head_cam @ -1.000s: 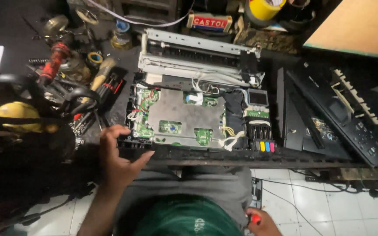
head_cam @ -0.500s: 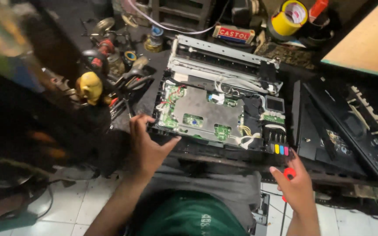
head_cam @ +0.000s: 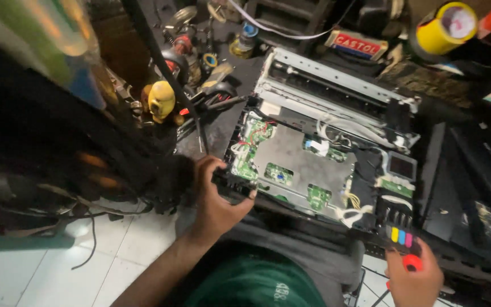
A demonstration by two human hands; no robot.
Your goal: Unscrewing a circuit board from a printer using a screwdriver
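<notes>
An opened printer chassis [head_cam: 319, 148] lies on a dark bench, its grey metal shield and green circuit boards exposed, with white cables across it. My left hand [head_cam: 218, 196] grips the chassis's near left corner, fingers curled over the black edge. My right hand [head_cam: 413, 278] is at the lower right, below the chassis's near right corner, closed around a tool with a red handle [head_cam: 411, 262]. Just above that hand sits a row of coloured ink ports [head_cam: 402, 236] in yellow, blue and magenta.
Hand tools, a yellow-capped item [head_cam: 161, 99] and small bottles crowd the bench at upper left. A yellow tape roll [head_cam: 444, 25] sits at top right. Black printer cover panels [head_cam: 473, 187] lie to the right. White floor tiles [head_cam: 86, 267] show below.
The view has swung left and closer. My left hand stays on the chassis's near left corner. My right hand has dropped lower toward the bottom right with the red-handled tool.
</notes>
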